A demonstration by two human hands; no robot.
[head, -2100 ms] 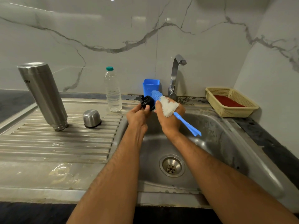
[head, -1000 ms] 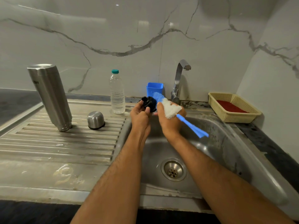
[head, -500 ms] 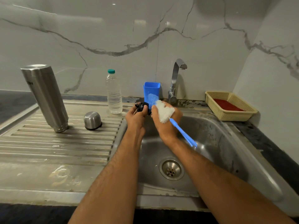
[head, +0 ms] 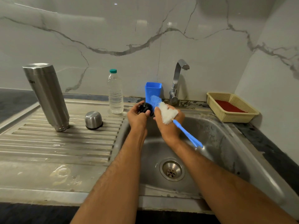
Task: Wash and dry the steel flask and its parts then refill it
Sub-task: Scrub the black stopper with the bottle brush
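Over the back of the sink, my left hand (head: 137, 116) grips the flask's small black stopper (head: 145, 107). My right hand (head: 169, 125) holds a blue-handled bottle brush (head: 167, 113) by its white bristle part, and the blue bristle tip touches the stopper. The handle points down to the right over the basin. The steel flask body (head: 47, 96) stands upside down on the ribbed drainboard at the left. Its steel cup lid (head: 93, 119) sits mouth down beside it.
A clear water bottle (head: 115, 92) with a green cap stands behind the drainboard. A blue plastic holder (head: 152, 91) and the tap (head: 177, 80) are at the sink's back edge. A yellow basket (head: 233, 107) with a red pad sits right. The basin drain (head: 171, 169) lies below my arms.
My hands stay together over the sink; the brush has shifted slightly against the stopper, and the stopper has turned a little in my left fingers. The flask and lid have not moved.
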